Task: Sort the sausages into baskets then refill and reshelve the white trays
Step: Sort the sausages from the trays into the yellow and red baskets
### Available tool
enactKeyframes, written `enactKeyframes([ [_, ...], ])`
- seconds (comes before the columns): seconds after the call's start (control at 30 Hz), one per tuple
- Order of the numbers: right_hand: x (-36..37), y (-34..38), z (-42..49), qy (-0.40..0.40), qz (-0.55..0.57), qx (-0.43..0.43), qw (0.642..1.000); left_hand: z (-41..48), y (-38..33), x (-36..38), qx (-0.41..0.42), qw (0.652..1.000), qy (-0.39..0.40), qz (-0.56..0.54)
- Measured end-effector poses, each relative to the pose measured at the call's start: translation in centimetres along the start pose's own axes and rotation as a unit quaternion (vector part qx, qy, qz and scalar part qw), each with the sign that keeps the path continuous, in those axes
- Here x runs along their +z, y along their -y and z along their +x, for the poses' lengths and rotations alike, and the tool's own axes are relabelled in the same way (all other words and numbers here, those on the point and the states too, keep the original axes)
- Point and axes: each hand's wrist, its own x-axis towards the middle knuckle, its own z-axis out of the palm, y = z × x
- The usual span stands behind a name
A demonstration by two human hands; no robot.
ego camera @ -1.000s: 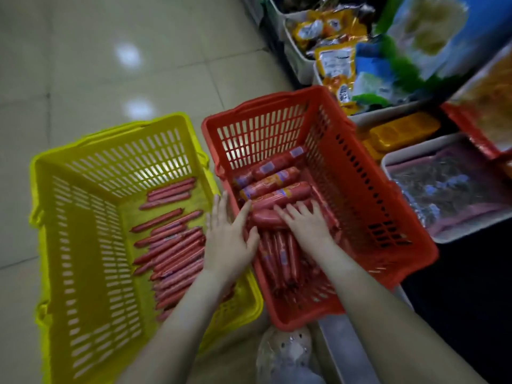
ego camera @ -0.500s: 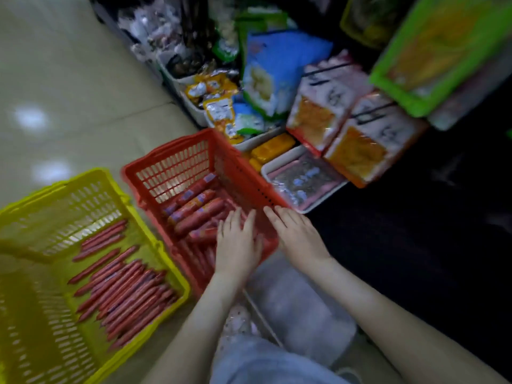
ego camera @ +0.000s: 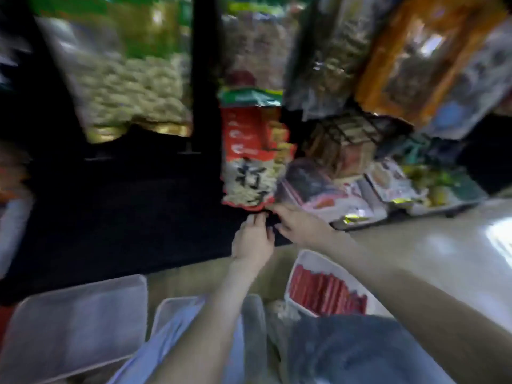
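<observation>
Ahead, left hand (ego camera: 253, 241) and right hand (ego camera: 300, 225) hover past the shelf edge (ego camera: 155, 261).

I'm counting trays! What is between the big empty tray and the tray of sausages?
In the head view, another white tray lies between them, with the person's left forearm crossing over it.

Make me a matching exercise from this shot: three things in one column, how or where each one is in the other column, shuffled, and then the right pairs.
Things
1. white tray at lower left
2. white tray by the right forearm
3. red snack bag

States
A. holds red sausages
B. stands upright just past the left hand and right hand
C. looks empty

Pairs: 1-C, 2-A, 3-B
</observation>
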Motion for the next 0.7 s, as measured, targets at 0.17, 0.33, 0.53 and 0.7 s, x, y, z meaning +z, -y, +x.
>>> enactKeyframes([
  [0.17, 4.7, -12.9, -8.2, 0.003, 0.066, 0.125, 0.990, 0.6, -4.8, 13.7, 0.009, 0.986, 0.164, 0.030],
  [0.33, 17.1, -21.2, -14.2, 0.009, 0.095, 0.292, 0.952, -0.5, -2.6, 23.1, 0.003, 0.952, 0.295, 0.084],
  [0.53, 29.0, -23.1, -13.4, 0.047, 0.190, 0.469, 0.861, -0.8, 1.0, 27.8, 0.039, 0.923, 0.347, 0.162],
  [0.7, 33.5, -24.5, -10.0, 0.043, 0.179, 0.542, 0.820, -0.1, 2.9, 29.6, 0.113, 0.940, 0.269, 0.176],
])
